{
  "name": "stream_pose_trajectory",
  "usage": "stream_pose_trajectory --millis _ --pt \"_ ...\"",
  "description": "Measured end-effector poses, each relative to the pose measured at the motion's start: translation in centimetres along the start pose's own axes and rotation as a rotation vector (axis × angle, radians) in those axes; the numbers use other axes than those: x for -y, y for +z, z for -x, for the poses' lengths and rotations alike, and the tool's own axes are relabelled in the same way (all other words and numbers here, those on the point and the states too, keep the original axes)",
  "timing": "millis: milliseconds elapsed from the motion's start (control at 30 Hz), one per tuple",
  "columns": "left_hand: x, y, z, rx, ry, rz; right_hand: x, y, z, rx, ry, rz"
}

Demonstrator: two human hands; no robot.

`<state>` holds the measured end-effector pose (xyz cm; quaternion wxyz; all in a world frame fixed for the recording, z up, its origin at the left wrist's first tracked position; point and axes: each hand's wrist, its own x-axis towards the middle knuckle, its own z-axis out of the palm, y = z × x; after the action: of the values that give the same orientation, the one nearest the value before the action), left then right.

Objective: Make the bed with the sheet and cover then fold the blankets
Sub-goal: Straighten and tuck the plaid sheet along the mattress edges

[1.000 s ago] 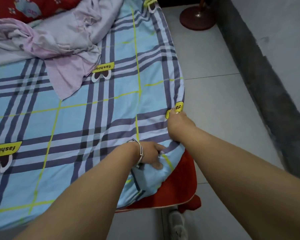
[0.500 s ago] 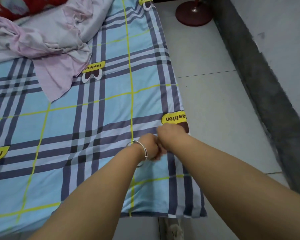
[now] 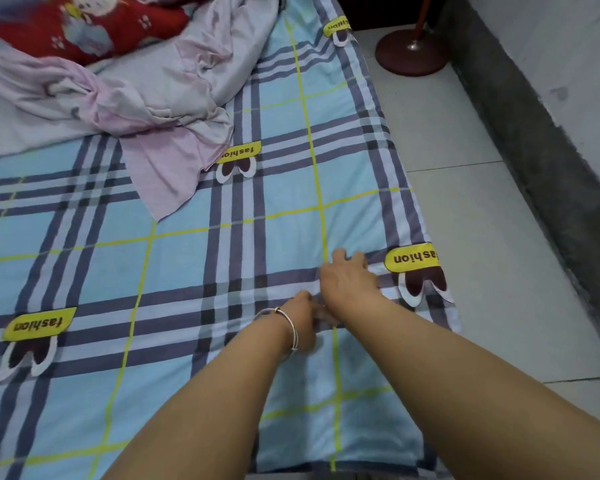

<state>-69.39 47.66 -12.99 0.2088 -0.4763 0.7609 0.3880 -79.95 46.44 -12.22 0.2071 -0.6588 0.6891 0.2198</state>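
Sheet [image 3: 194, 258]: blue plaid, spread flat over the bed and draped past the near right corner. A second ago that corner was bunched up with red bedding showing under it; now the red is covered and the plaid lies smooth down to the near edge. Reads as the corner having been pulled out and laid, so your sheet step looks close to done on this side.

Your right hand [image 3: 347, 277] is on the sheet beside the yellow "fashion" label [image 3: 413, 258] at the right edge. It has let go since half a second ago: fingers spread and relaxed, flat on the cloth, grasping nothing. Likely a smoothing stroke.

Your left hand [image 3: 303, 318], bracelet [image 3: 291, 329] at the wrist, sits just nearer you than the right hand and touching it. Fingers point down into the cloth and are blurred and partly hidden by the right wrist. I cannot tell whether it pinches the sheet or only presses it.

Farther up the sheet from the label, a pale pink blanket [image 3: 125, 95] lies crumpled, one tail trailing onto the plaid. Beyond it, a red patterned blanket [image 3: 94, 26]. Both unfolded, so that part of the job is untouched.

Off the right edge: tiled floor [image 3: 465, 168], a round red stand base [image 3: 411, 53] and a grey wall skirting [image 3: 541, 161].
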Motion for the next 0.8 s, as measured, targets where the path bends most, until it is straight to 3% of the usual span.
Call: stream_pose_trajectory --millis 100,233,500,800 --pt "4.5 -1.0 1.6 -0.128 -0.054 0.079 3.2 -0.9 -1.6 0.082 0.101 0.082" --pt "11.6 -2.5 4.8 -0.285 -0.105 -0.03 9.0 -1.5 -2.0 0.037 0.112 -0.01" --pt "25.9 -5.4 12.1 -0.237 -0.229 -0.072 24.4 -3.6 -1.4 0.006 0.025 -0.095" --pt "34.0 -9.5 12.8 -0.197 -0.291 -0.058 33.5 -5.8 -5.5 -0.115 -0.128 -0.052"
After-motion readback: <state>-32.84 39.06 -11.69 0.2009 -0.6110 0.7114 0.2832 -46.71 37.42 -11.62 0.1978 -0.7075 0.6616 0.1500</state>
